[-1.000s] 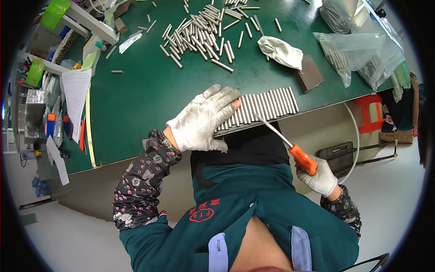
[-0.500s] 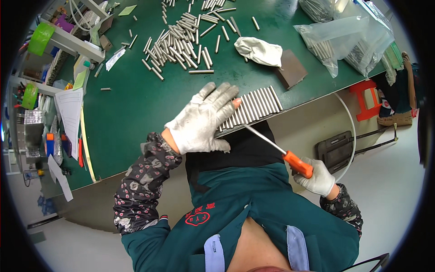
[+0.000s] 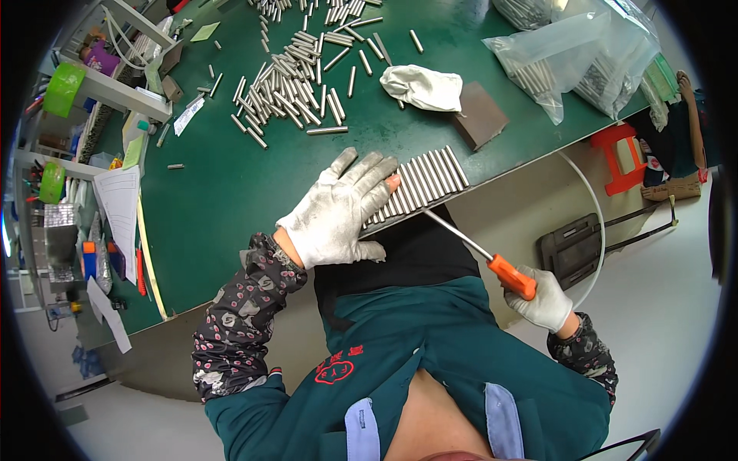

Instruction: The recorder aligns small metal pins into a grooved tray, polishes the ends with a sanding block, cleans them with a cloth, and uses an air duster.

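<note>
A row of steel pins (image 3: pixel 430 178) lies side by side along the near edge of the green table (image 3: pixel 223 223). My left hand (image 3: pixel 336 209), in a greyed white glove with one fingertip bare, rests flat over the row's left end and hides some pins. Its fingers are stretched out. In my gloved right hand (image 3: pixel 542 300) is a screwdriver (image 3: pixel 510 276) with an orange handle, held off the table's front edge. The shaft points up and left, its tip at the near ends of the pins, around mid-row.
Loose pins (image 3: pixel 288 84) are heaped farther back. A white cloth (image 3: pixel 421 87) lies against a brown block (image 3: pixel 481 117) beyond the row. Clear bags of pins (image 3: pixel 538 73) sit at the back right. Papers (image 3: pixel 119 219) and a shelf frame (image 3: pixel 115 88) line the left side.
The screwdriver tip has shifted a little to the right along the pins' near ends, with my right hand moving slightly right. My left hand stays flat on the row. The view has shifted slightly.
</note>
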### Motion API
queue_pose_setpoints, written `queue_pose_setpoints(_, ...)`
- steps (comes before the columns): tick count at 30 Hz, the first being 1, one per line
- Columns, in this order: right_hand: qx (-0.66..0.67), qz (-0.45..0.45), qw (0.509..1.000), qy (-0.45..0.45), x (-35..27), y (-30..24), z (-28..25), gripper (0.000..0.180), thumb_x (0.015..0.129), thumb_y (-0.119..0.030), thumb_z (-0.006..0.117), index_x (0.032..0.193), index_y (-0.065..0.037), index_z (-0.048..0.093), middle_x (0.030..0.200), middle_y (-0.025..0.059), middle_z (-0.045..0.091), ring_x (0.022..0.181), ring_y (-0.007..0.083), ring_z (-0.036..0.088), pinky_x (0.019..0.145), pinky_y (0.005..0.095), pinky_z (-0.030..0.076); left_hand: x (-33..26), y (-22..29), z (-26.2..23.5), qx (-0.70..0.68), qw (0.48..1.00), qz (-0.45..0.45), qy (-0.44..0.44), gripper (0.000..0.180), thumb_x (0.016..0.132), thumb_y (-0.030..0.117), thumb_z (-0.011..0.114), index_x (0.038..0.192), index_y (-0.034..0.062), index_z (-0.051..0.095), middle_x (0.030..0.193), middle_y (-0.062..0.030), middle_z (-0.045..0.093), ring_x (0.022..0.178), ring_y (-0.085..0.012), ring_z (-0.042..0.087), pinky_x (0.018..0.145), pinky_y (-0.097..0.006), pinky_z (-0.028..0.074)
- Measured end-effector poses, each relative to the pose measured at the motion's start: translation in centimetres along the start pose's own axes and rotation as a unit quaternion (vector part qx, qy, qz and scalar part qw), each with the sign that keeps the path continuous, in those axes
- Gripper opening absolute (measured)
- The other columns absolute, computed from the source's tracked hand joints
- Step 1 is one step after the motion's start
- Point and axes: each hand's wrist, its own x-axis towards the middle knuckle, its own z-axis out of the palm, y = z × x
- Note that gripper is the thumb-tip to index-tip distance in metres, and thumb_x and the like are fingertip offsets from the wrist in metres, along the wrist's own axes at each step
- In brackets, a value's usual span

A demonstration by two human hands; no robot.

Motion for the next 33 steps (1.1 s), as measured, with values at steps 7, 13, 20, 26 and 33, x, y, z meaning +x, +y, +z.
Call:
queue_pose_setpoints(7, 0.067, -0.034, 0.997, 0.034, -0.1, 0.8, -0.4, 0.016, 0.072, -0.009, 0.064, 0.085, -0.001, 0.059, 0.069, 0.0140, 0.058, 0.062, 0.0281, 0.057, 0.063, 0.0322, 0.048, 1.7, -0.2, -1.1, -0.023, 0.999, 0.029, 0.025, 0.103, 0.058, 0.052, 0.073, 0.136, -0.0016, 0.033, 0.141, -0.0214, 0.032, 0.133, -0.0378, 0.029, 0.111, -0.049, 0.020)
queue_pose_setpoints(13, 0.050, -0.031, 0.997, 0.046, 0.1, 0.0, 0.1, 0.014, 0.072, -0.007, 0.062, 0.085, -0.002, 0.060, 0.067, 0.0154, 0.057, 0.061, 0.0318, 0.056, 0.061, 0.0335, 0.047, 4.4, 0.0, 0.3, -0.036, 0.998, 0.052, 0.005, 0.106, 0.053, 0.049, 0.078, 0.135, -0.0025, 0.035, 0.141, -0.0225, 0.033, 0.133, -0.0371, 0.030, 0.110, -0.052, 0.018)
queue_pose_setpoints(20, 0.010, -0.017, 1.000, 0.019, -0.2, 1.0, 0.0, 0.014, 0.072, -0.008, 0.062, 0.084, -0.002, 0.061, 0.067, 0.0158, 0.057, 0.059, 0.0315, 0.057, 0.058, 0.0334, 0.047, 4.7, 0.0, 0.4, -0.042, 0.998, 0.043, 0.012, 0.107, 0.051, 0.053, 0.078, 0.133, -0.0023, 0.037, 0.140, -0.0219, 0.035, 0.132, -0.0363, 0.032, 0.110, -0.053, 0.017)
queue_pose_setpoints(26, 0.009, -0.015, 1.000, 0.022, -0.5, 2.0, -0.3, 0.014, 0.073, -0.007, 0.062, 0.085, 0.000, 0.060, 0.071, 0.0163, 0.059, 0.059, 0.0302, 0.056, 0.059, 0.0325, 0.047, 4.7, 0.3, 0.0, -0.031, 0.999, 0.043, 0.006, 0.106, 0.052, 0.051, 0.078, 0.134, -0.0020, 0.037, 0.140, -0.0215, 0.035, 0.132, -0.0363, 0.032, 0.111, -0.052, 0.018)
queue_pose_setpoints(33, 0.033, -0.024, 0.997, 0.070, -0.7, 2.6, -1.3, 0.017, 0.073, -0.007, 0.063, 0.087, 0.001, 0.061, 0.070, 0.0154, 0.060, 0.060, 0.0284, 0.058, 0.061, 0.0315, 0.048, 6.2, 1.0, -0.3, -0.032, 0.997, 0.062, 0.027, 0.102, 0.054, 0.048, 0.077, 0.134, -0.0010, 0.036, 0.141, -0.0204, 0.035, 0.134, -0.0350, 0.029, 0.111, -0.050, 0.018)
